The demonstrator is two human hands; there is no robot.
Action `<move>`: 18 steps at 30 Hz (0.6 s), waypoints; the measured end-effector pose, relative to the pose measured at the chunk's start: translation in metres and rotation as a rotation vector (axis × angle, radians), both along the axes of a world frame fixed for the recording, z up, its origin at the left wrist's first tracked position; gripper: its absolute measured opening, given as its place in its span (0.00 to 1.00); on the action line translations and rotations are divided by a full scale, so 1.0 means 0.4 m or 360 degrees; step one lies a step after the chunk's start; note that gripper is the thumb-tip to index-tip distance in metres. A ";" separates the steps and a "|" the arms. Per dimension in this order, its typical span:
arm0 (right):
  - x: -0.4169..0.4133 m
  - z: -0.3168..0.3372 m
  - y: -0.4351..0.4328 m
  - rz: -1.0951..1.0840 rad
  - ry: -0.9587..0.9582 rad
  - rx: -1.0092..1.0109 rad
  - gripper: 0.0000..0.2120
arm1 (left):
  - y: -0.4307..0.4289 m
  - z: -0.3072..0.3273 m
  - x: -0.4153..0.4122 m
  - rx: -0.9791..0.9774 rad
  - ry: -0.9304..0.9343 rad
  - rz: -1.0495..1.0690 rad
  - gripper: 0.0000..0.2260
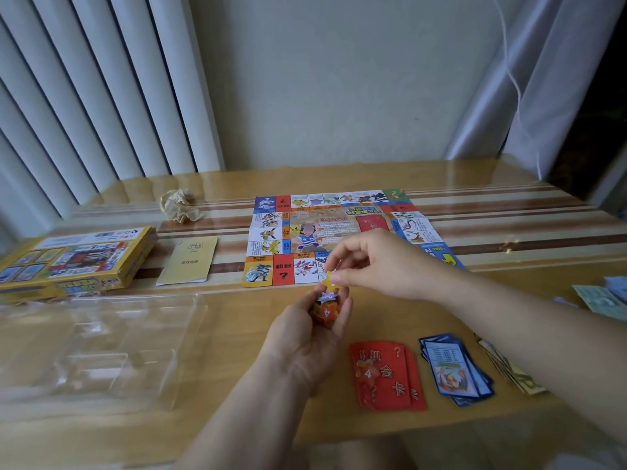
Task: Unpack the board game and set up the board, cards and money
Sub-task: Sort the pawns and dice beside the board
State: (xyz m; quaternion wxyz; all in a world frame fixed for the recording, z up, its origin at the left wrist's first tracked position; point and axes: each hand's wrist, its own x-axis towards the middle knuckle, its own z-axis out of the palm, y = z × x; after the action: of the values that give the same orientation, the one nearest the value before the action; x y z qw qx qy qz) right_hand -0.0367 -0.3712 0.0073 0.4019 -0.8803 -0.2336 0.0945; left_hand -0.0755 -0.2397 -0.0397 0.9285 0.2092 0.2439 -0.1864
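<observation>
The colourful game board [271, 232] lies unfolded flat on the wooden table. My left hand [305, 337] cups a small bundle of orange and purple game pieces [325, 308] just in front of the board's near edge. Directly above that bundle, my right hand [376, 262] pinches a small yellow piece [329, 279] between thumb and fingertips. A red card stack [390, 374] with one orange piece on it lies to the right of my left hand. Beside it sits a blue card stack [454, 364]. Paper money [600, 296] lies at the far right.
The yellow game box [74, 259] sits at the left, with a clear plastic insert tray [101, 347] in front of it. A beige rules booklet [190, 261] lies between box and board. Crumpled paper [179, 205] lies behind it. More yellowish notes [512, 371] lie under my right forearm.
</observation>
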 end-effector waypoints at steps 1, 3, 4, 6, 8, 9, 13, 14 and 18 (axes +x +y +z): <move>0.000 0.003 0.003 0.0011 0.0020 -0.0021 0.03 | 0.000 0.000 0.002 0.0006 -0.0025 -0.0022 0.09; -0.002 0.004 0.012 0.0044 0.0047 -0.0066 0.03 | 0.003 0.005 0.004 0.0015 -0.0064 -0.0047 0.11; -0.002 0.001 0.016 0.0060 0.0029 -0.0106 0.03 | 0.006 0.009 0.004 0.0011 -0.0078 -0.0058 0.11; -0.002 -0.010 0.021 0.0081 -0.0045 -0.0190 0.03 | 0.012 0.016 0.003 0.0000 -0.0069 -0.0085 0.13; -0.003 -0.022 0.026 0.0099 -0.0088 -0.0211 0.04 | 0.018 0.018 0.002 -0.0042 -0.0032 -0.0088 0.13; -0.003 -0.027 0.028 0.0104 -0.0109 -0.0215 0.04 | 0.020 0.017 0.002 -0.0067 -0.0021 -0.0083 0.13; 0.003 -0.024 0.031 0.0077 -0.0242 -0.0210 0.07 | 0.025 0.017 0.000 -0.0100 -0.0030 -0.0067 0.12; 0.007 -0.016 0.032 0.0048 -0.0225 -0.0203 0.08 | 0.025 0.018 0.000 -0.0100 -0.0037 -0.0076 0.12; 0.030 0.014 0.042 0.0085 0.0182 -0.0296 0.10 | 0.025 0.024 -0.009 -0.0056 -0.0088 -0.0159 0.13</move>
State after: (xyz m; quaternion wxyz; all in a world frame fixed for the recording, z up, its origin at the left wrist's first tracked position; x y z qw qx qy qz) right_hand -0.0247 -0.3543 0.0129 0.3286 -0.9004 -0.2238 0.1765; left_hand -0.0789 -0.2298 -0.0299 0.9279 0.2099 0.2041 -0.2309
